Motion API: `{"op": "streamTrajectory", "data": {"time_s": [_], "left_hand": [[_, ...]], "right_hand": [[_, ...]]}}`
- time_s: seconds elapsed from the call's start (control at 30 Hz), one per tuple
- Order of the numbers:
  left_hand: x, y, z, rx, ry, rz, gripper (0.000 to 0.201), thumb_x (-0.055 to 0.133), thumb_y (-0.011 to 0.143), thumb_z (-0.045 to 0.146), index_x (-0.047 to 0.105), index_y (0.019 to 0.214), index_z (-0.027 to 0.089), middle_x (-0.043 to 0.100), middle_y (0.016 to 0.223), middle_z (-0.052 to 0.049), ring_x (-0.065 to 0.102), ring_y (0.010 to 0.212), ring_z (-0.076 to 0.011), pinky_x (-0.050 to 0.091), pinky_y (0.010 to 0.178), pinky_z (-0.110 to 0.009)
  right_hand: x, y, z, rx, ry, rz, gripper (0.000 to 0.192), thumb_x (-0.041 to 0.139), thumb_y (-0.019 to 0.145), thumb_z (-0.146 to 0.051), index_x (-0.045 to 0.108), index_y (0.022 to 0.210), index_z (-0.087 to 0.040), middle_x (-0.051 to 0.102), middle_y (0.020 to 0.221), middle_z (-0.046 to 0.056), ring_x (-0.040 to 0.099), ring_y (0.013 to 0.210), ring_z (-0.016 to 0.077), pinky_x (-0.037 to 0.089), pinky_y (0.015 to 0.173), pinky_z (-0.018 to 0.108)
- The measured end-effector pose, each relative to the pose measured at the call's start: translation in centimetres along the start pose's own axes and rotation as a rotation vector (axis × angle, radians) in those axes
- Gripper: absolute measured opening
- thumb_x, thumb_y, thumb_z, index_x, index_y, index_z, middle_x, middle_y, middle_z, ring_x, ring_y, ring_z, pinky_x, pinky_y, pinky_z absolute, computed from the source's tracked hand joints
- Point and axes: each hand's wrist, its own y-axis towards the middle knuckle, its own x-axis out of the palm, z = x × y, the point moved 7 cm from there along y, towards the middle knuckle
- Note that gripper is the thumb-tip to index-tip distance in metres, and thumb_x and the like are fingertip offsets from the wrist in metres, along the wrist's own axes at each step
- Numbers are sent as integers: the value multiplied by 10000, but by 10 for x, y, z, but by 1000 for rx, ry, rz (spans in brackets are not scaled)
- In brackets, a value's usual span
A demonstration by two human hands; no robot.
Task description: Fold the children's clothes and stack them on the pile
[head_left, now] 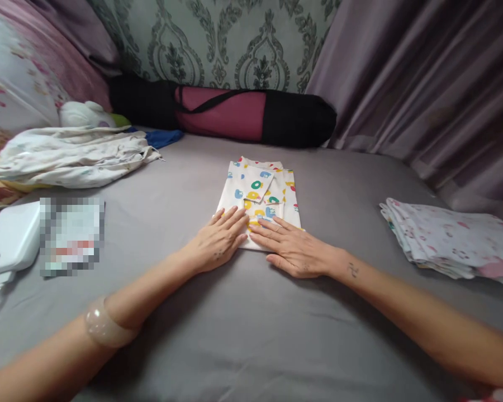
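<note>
Two hands lie flat, side by side, at centre frame on a grey bed (251,335). The left hand (218,243) and right hand (293,251) press the near edge of a folded printed cloth (262,195), fingers straight, pressed together, pinching nothing, seemingly flattening its fold. Folded cloths (452,237) stack at right.

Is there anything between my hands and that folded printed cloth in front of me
Nothing visible: the left hand and right hand already lie flat on the near edge of the folded printed cloth.
</note>
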Motion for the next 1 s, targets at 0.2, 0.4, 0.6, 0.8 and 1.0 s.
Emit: {"op": "streamTrajectory", "data": {"time_s": [0.2,0.4,0.6,0.8,1.0], "left_hand": [[9,0,-7,27,-4,-55,563,263,1009,444,295,1504,178,202,1587,-97,140,1473,-242,126,1196,-462],[0,-1,-13,28,-208,29,507,344,995,406,381,1452,190,311,1560,-101,233,1456,-227,193,1190,-457],[-33,-18,-62,-366,-582,534,404,444,943,398,565,1257,175,597,1316,-118,528,1255,-246,417,1069,-421],[-29,-25,-82,-571,-792,643,363,511,885,406,624,1143,176,664,1190,-95,603,1118,-241,461,1006,-428],[-17,-29,-94,-663,-1077,742,348,575,823,418,658,1049,166,697,1082,-85,630,1038,-223,474,958,-378]], "right_hand": [[5,-1,11,-32,22,17,605,408,980,-344,219,1530,-180,209,1591,77,111,1478,210,104,1207,482],[5,-3,12,-25,42,12,610,415,979,-363,225,1530,-184,222,1587,79,121,1477,213,107,1203,483],[-20,13,4,-11,59,28,483,333,1014,-334,363,1481,-212,354,1538,77,226,1454,209,90,1193,517],[-3,35,6,-52,-14,-21,574,309,1013,-382,217,1531,-152,187,1597,81,66,1483,210,63,1205,481],[7,34,11,-48,4,-39,593,325,1010,-397,178,1543,-184,164,1604,64,77,1483,204,38,1210,455]]}}
